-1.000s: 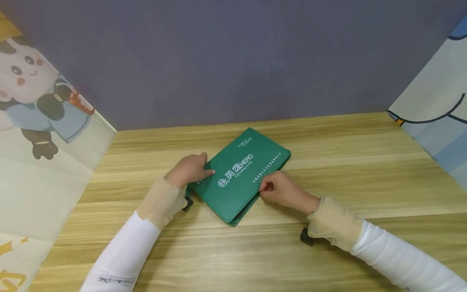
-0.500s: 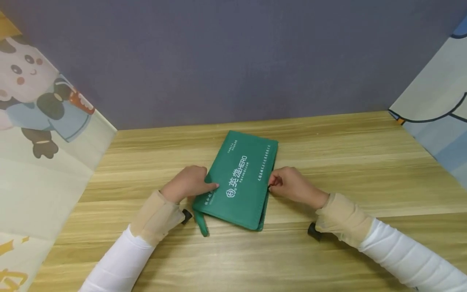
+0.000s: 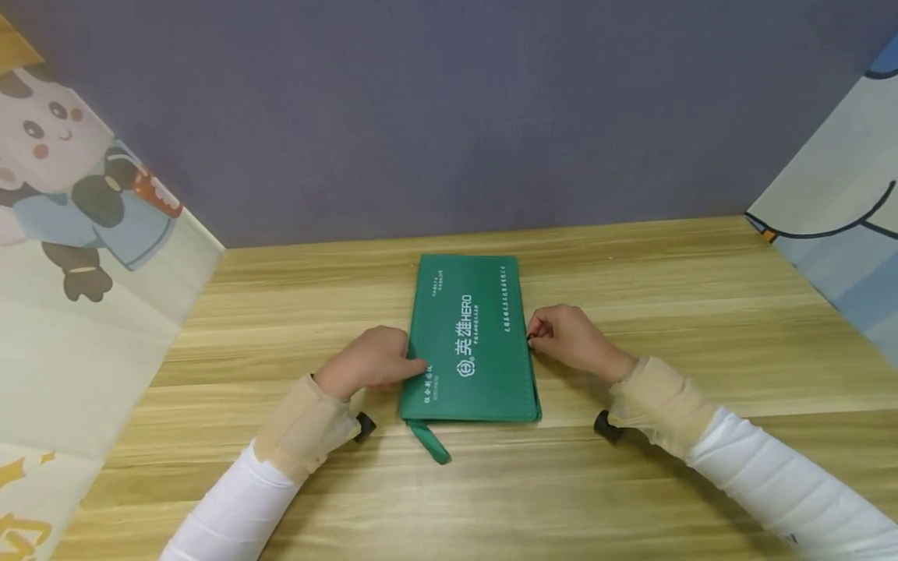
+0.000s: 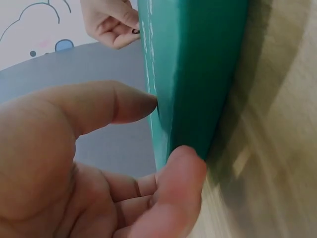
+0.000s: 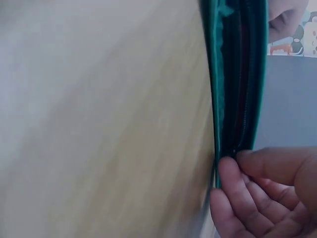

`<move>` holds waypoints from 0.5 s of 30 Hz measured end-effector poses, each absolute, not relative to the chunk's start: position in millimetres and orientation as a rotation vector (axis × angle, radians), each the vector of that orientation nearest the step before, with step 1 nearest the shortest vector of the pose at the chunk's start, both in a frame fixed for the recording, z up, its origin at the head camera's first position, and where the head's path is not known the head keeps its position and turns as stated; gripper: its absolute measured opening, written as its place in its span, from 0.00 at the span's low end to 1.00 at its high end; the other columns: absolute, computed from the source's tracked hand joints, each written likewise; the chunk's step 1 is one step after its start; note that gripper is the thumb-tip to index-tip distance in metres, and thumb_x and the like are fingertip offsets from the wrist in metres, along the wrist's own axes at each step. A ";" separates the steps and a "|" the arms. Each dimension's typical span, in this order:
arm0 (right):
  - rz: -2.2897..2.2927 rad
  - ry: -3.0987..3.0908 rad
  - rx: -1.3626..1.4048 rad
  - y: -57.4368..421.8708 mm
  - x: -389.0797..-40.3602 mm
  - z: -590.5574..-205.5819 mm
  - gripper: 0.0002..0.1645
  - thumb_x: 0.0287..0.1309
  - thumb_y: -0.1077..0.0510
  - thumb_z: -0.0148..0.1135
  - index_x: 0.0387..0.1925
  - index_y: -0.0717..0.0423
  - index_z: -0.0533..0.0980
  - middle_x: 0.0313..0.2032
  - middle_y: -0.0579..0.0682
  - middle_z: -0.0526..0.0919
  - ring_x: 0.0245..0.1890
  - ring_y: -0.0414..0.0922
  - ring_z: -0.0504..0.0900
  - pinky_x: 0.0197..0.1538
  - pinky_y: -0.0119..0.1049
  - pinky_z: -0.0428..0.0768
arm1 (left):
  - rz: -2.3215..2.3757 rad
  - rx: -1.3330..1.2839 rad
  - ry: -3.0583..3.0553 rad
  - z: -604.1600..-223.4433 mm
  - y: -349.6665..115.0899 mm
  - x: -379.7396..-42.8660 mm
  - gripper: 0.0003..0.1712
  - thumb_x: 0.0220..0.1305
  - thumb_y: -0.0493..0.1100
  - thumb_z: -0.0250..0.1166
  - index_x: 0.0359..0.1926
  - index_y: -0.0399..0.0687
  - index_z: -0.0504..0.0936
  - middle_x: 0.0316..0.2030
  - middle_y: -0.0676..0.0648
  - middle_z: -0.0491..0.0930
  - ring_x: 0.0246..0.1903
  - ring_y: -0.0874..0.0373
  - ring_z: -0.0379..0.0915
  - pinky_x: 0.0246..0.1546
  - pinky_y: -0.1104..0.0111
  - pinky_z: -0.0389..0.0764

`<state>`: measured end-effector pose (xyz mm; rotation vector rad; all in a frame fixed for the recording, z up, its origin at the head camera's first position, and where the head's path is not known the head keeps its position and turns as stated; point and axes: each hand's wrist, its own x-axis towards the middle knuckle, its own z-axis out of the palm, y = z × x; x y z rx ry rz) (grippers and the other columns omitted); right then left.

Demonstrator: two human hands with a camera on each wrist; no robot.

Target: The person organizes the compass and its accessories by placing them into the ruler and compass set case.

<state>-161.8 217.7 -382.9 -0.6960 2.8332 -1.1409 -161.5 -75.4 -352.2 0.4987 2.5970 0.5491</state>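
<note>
A green zippered case [image 3: 484,389] with white HERO lettering lies flat on the wooden table, its long sides running away from me. My left hand [image 3: 368,362] holds its left edge, thumb on the cover and fingers against the side, as the left wrist view shows closely. At the opposite edge, my right hand [image 3: 571,339] pinches the small zipper pull between thumb and forefinger. The right wrist view shows the zipper [image 5: 243,99] running along that side, with a dark reddish gap between its teeth. A green wrist strap [image 3: 429,442] sticks out from the case's near left corner.
The wooden table [image 3: 666,312] runs back to a grey-blue panel [image 3: 477,117]. Side walls with cartoon prints stand left [image 3: 105,195] and right [image 3: 842,195]. Black wrist cameras [image 3: 365,427] hang under both wrists.
The case has turned counterclockwise from a slant until its long sides point away from me. The strap has come into view. Both hands keep hold; the right has moved right and slightly away.
</note>
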 end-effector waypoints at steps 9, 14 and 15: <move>-1.177 2.772 -0.617 220.1 -159.1 -383.8 0.04 0.48 0.69 0.59 0.25 0.60 0.74 0.22 0.47 0.76 0.24 0.41 0.73 0.28 0.34 0.73 | 0.351 0.612 2.863 -352.8 -68.3 -171.1 0.21 0.55 0.48 0.59 0.12 0.48 0.62 0.09 0.54 0.56 0.11 0.61 0.57 0.12 0.70 0.60; -1.175 2.771 -0.614 219.4 -160.1 -384.4 0.04 0.47 0.69 0.59 0.27 0.62 0.73 0.22 0.48 0.75 0.24 0.42 0.72 0.28 0.33 0.73 | 0.249 0.875 2.895 -349.1 -47.7 -175.8 0.14 0.54 0.47 0.62 0.22 0.45 0.70 0.17 0.52 0.64 0.19 0.59 0.62 0.19 0.68 0.66; -1.175 2.777 -0.621 219.4 -160.3 -384.1 0.04 0.47 0.69 0.59 0.27 0.62 0.73 0.21 0.48 0.75 0.23 0.42 0.72 0.28 0.33 0.73 | 0.243 0.942 2.866 -348.3 -43.3 -176.4 0.13 0.53 0.48 0.64 0.25 0.45 0.72 0.21 0.52 0.67 0.23 0.58 0.64 0.23 0.67 0.68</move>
